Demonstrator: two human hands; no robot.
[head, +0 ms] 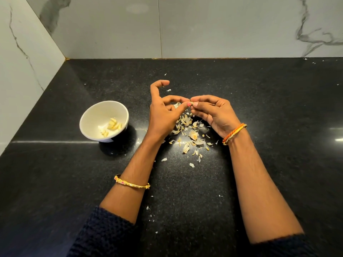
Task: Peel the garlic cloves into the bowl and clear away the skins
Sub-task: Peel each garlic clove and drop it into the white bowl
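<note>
My two hands meet above the middle of the black counter. Between their fingertips is a small garlic clove (pixel 191 103), mostly hidden. My left hand (pixel 163 112) pinches it with thumb and finger, its index finger raised and hooked. My right hand (pixel 215 113) pinches the clove's other end with curled fingers. Below the hands lies a loose heap of papery garlic skins (pixel 189 134). To the left stands a white bowl (pixel 89 117) holding several peeled cloves (pixel 112 126).
The black granite counter (pixel 259 101) runs to marbled wall tiles at the back and on the left. Small skin flakes (pixel 151 212) lie scattered toward the near edge and at the far right. Bangles sit on both wrists.
</note>
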